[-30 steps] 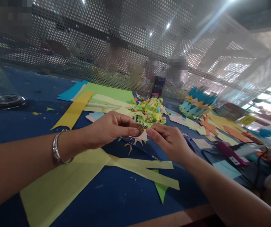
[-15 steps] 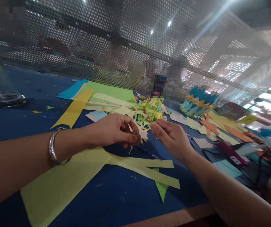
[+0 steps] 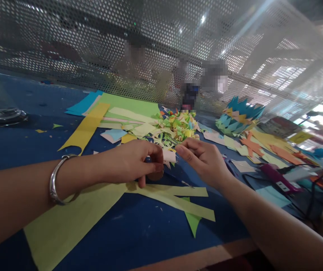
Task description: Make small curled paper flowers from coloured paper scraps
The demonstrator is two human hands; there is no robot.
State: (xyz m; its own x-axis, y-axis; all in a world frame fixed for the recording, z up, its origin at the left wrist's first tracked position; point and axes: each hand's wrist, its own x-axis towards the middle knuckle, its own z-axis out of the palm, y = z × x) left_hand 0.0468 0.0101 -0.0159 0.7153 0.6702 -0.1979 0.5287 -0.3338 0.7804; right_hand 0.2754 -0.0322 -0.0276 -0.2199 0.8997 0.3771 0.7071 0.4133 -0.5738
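My left hand, with a silver bangle at the wrist, is closed, thumb and fingers pinching a small round brownish piece partly hidden by the fingers. My right hand is also closed, its thumb pressed to the curled index finger. A thin greyish sliver shows at its fingertips; what kind of thing it is I cannot make out. Beyond both hands lies a heap of curled green and yellow paper bits. Pale green paper strips and a large pale green sheet lie below the hands.
A yellow strip and green sheets lie at back left. To the far left stands a clear container. At right are a layered blue paper piece, orange cutouts and a purple power strip with cables.
My left hand has moved slightly down and left, with the round piece lower and more visible. My right hand stays nearly in place, still pinched. The view has shifted a little.
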